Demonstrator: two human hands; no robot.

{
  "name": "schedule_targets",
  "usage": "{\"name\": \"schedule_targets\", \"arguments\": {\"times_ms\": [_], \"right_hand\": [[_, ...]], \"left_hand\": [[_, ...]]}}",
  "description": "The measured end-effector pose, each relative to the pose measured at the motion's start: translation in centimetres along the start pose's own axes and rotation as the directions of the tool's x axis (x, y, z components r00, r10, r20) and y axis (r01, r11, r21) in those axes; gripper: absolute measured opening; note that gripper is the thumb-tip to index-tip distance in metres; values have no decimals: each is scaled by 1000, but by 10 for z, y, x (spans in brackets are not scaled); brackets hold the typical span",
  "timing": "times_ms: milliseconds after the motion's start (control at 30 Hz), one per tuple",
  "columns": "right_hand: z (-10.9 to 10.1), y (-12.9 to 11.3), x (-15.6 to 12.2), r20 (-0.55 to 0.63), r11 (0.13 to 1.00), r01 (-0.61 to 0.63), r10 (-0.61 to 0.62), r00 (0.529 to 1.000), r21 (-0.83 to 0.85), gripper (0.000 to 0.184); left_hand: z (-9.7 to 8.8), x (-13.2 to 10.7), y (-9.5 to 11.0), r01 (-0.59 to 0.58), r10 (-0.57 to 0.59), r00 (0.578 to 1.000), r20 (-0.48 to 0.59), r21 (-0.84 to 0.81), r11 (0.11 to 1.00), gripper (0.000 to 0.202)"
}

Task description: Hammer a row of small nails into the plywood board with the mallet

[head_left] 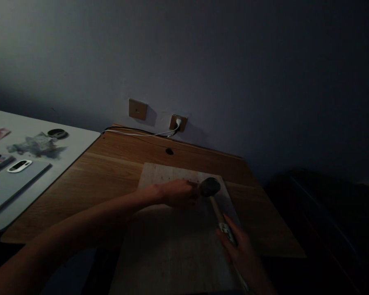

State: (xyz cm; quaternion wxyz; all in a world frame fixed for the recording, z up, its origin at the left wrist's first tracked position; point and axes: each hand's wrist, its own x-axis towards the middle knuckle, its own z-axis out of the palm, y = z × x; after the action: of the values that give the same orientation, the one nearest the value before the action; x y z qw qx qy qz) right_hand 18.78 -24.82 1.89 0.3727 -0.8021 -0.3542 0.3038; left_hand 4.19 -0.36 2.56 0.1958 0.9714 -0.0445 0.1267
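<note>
A hammer point(209, 187) with a dark, rounded head and a pale wooden handle is in my right hand point(240, 248). My fingers wrap the handle around its printed label, and its head is over the far right part of a pale wooden board point(172, 254). Close to the hammer head, my left hand point(180, 193) rests low over the board with its fingers drawn together. Whatever those fingers pinch is too small and dark to make out. A row of small dark marks point(169, 178) shows along the board's far edge.
The board lies on a brown wooden table point(110, 172) against the wall. A white table point(76, 137) adjoins on the left, bearing a grey laptop-like slab point(15, 184), a white oval device point(20, 166), crumpled plastic point(38, 145) and a dark round object point(58, 133). A white cable point(135, 134) runs to a wall socket.
</note>
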Motion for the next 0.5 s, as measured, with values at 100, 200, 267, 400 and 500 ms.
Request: {"name": "schedule_targets", "arguments": {"times_ms": [100, 200, 267, 400, 500], "right_hand": [[-5, 9, -6, -8, 998, -47, 47, 999, -40, 86], [-5, 10, -9, -31, 999, 7, -9, 999, -40, 77], [-5, 8, -9, -58, 997, 76, -78, 995, -28, 67], [-6, 3, -8, -16, 997, 78, -78, 997, -21, 64], [-7, 4, -8, -3, 997, 80, -80, 997, -23, 65]], "left_hand": [[17, 0, 13, -112, 115, 993, -2, 215, 970, 14], [26, 0, 19, -185, 203, 979, -9, 373, 909, 14], [26, 0, 19, -212, 240, 971, -18, 413, 886, 14], [11, -9, 2, -103, 133, 988, -83, 300, 949, 16], [-2, -22, -22, 140, -125, 976, -179, 71, 988, 24]]}}
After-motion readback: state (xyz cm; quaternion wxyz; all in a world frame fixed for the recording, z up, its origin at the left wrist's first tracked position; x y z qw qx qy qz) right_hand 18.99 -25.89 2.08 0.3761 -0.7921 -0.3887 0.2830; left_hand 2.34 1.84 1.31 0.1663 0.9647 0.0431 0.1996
